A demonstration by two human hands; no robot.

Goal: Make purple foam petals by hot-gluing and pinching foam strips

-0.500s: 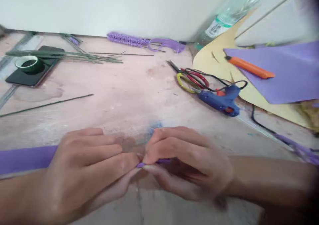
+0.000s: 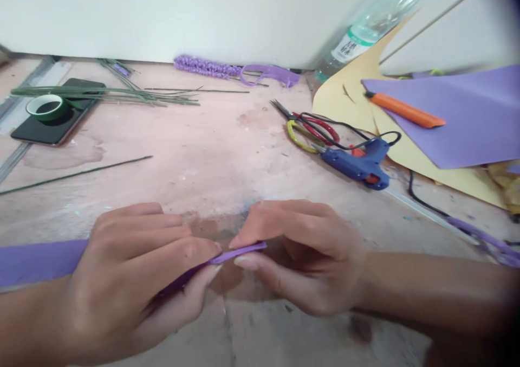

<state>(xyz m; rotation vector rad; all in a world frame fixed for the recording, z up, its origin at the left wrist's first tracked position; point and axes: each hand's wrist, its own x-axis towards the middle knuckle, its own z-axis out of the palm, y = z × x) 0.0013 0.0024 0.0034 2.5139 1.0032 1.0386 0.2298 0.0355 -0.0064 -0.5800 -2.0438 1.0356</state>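
Observation:
A narrow purple strip (image 2: pixel 239 252), folded or doubled lengthwise, runs between my two hands low in the head view. My left hand (image 2: pixel 134 280) pinches it between thumb and forefinger; part of the strip shows under those fingers. At the strip's free end, the thumb and forefinger of my right hand (image 2: pixel 300 258) lie on either side of it in a loose pinch. A wider purple band (image 2: pixel 40 261) extends from behind my left hand to the left edge; whether it joins the strip is hidden.
Beyond my hands lie scissors (image 2: pixel 311 131), a blue glue gun (image 2: pixel 357 163) and an orange cutter (image 2: pixel 406 110) on purple sheet (image 2: pixel 471 128). Green tape (image 2: pixel 47 108) rests on a phone (image 2: pixel 44 131) beside green wires (image 2: pixel 134 91). A fuzzy purple stem (image 2: pixel 207 67) and bottle (image 2: pixel 357 39) are at the back.
My right fingers have loosened and shifted slightly along the strip, so more of it shows between the hands. My left hand has moved slightly left, still pinching.

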